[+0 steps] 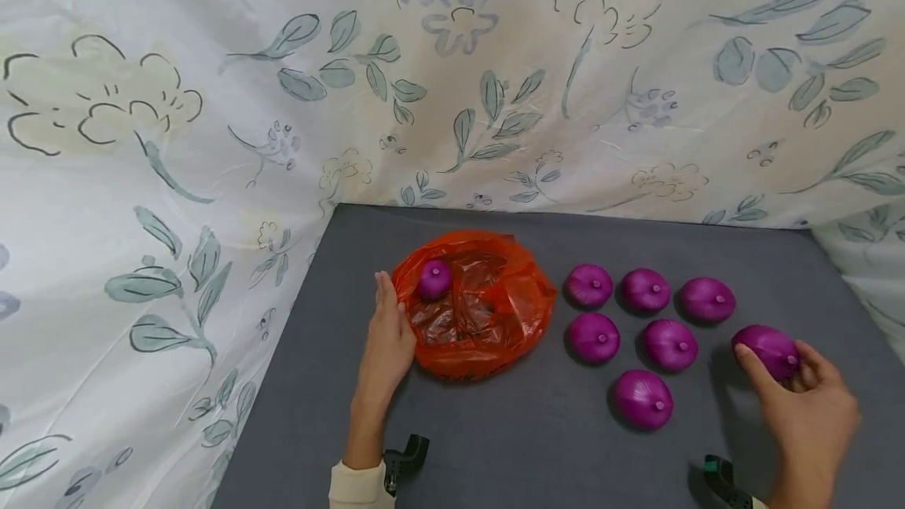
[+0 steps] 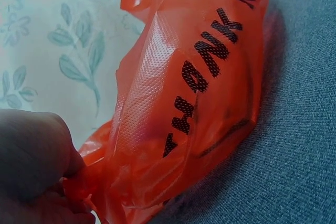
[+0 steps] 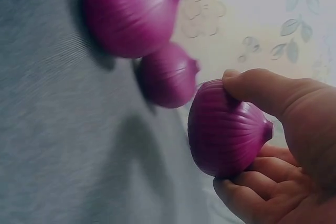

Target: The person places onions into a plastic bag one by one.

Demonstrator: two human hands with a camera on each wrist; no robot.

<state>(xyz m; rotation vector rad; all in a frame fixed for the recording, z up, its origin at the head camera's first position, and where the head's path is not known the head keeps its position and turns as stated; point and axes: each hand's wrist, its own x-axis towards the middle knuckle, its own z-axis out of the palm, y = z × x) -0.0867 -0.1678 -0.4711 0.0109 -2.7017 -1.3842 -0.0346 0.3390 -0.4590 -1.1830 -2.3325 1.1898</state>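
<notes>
I have one purple onion (image 1: 767,350) pinched in the right grip (image 1: 811,399), over the right side of the grey bench (image 1: 523,438). It looks lifted up, though I can't be sure. The left grip (image 1: 387,336) pinches the left side of the red bag (image 1: 523,328). The bag's top is wide, and another onion (image 1: 434,280) sits inside, near the left grip. Six more onions (image 1: 670,345) lie on the bench between the bag and the right grip. I think the step now is moving this one onion, but I can't tell if it goes up or down. For the next move, I guess I need a snug hold and a path that bumps no other onion.
</notes>
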